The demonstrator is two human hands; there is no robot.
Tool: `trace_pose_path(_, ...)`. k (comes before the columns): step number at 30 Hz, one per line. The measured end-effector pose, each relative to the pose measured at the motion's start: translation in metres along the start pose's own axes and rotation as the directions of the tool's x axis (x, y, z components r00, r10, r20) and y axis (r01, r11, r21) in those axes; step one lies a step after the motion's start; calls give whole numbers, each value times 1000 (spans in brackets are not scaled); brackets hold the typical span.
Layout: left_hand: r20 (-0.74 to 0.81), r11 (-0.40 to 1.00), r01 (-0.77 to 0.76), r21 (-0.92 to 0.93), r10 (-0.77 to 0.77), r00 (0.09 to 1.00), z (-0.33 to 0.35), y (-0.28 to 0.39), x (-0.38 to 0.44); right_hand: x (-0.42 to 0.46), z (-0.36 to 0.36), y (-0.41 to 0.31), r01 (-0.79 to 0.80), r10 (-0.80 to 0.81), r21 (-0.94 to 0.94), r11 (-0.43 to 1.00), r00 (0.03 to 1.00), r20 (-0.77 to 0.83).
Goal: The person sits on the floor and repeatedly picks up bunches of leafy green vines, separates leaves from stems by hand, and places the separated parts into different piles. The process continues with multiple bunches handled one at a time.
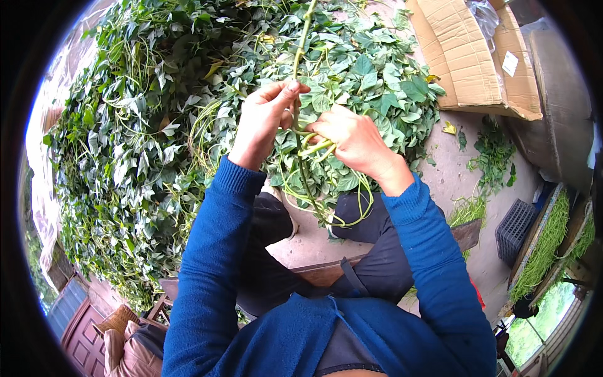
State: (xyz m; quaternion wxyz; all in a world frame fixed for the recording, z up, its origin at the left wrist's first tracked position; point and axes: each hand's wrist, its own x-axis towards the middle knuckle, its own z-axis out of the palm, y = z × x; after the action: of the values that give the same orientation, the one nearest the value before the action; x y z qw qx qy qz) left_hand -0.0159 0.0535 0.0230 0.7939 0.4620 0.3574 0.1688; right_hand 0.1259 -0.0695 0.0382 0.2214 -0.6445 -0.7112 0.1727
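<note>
Between thumb and fingers, my left hand [264, 118] pinches a long green vine stem [302, 49], which looks bare of leaves. The stem runs up out of view at the top and hangs down between my knees. Close beside it on the right, my right hand [355, 139] is curled around several slender pale-green stalks [318, 149]. Its fingertips are at the stem, though the exact contact is partly hidden. Thin looped stalks [362, 214] dangle below the hands. Under and beyond them lies a heap of loose green leaves [377, 77], apparently sweet potato.
A large pile of leafy vines [136, 155] fills the left side. An opened cardboard box [464, 56] stands at upper right. Further right are a black plastic crate [516, 231] and round trays holding green stalks [541, 249]. Another person [132, 351] is at lower left.
</note>
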Motion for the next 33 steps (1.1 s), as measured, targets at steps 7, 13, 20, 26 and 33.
trace_pose_path(7,357,994,101,-29,-84,930,-7,3,-5,0,-12,23,50,13,301,952,979,-203)
trace_pose_path(13,250,992,58,-112,-28,968,0,-9,2,-6,-17,21,-106,137,280,954,986,-94)
trace_pose_path(20,70,972,181,-153,-172,983,11,-26,5,-10,-8,-10,-190,186,-31,981,976,-117)
trace_pose_path(26,15,983,145,-113,-144,989,19,-43,11,-14,-7,-15,-272,265,-76,959,960,-86)
trace_pose_path(33,17,997,61,-37,-60,998,26,-52,11,-23,-28,9,-370,365,325,870,928,80)
